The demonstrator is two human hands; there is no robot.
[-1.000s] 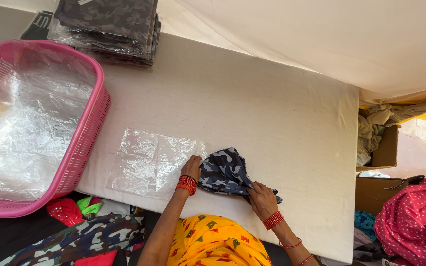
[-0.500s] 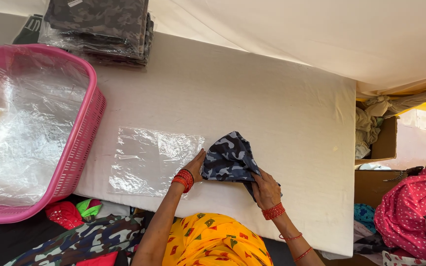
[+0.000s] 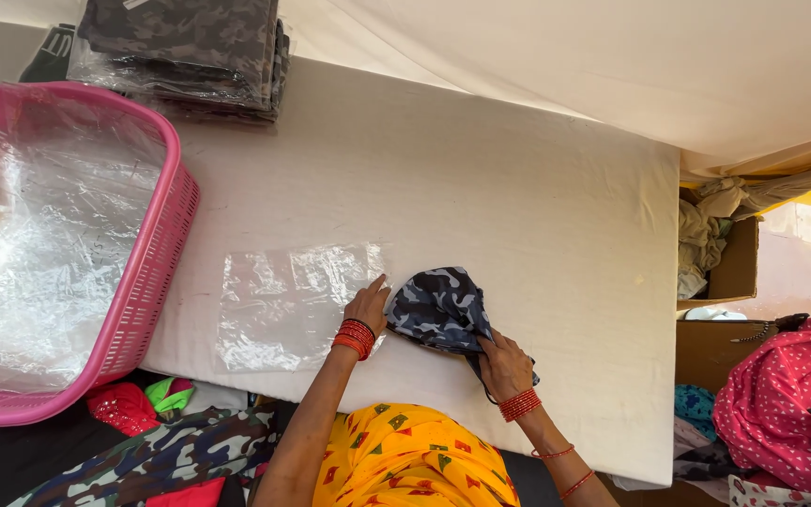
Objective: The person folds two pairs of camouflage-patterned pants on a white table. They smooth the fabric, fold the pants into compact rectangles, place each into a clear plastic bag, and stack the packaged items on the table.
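A dark blue camouflage cloth (image 3: 441, 308) lies folded near the front edge of a white padded table (image 3: 481, 178). My left hand (image 3: 368, 305) presses its left edge, next to a clear plastic bag (image 3: 283, 300) lying flat on the table. My right hand (image 3: 504, 364) grips the cloth's lower right corner. Red bangles ring both wrists.
A pink basket (image 3: 157, 272) full of clear plastic bags sits at the left. A stack of bagged camouflage cloths (image 3: 190, 47) lies at the table's far left. Cardboard boxes (image 3: 729, 282) with fabric and a pink dotted cloth (image 3: 781, 404) stand at the right. Loose fabric (image 3: 143, 451) lies below the table.
The cloth has been folded into a more compact shape, and both hands have shifted with it; my left hand stays at its left edge by the plastic bag.
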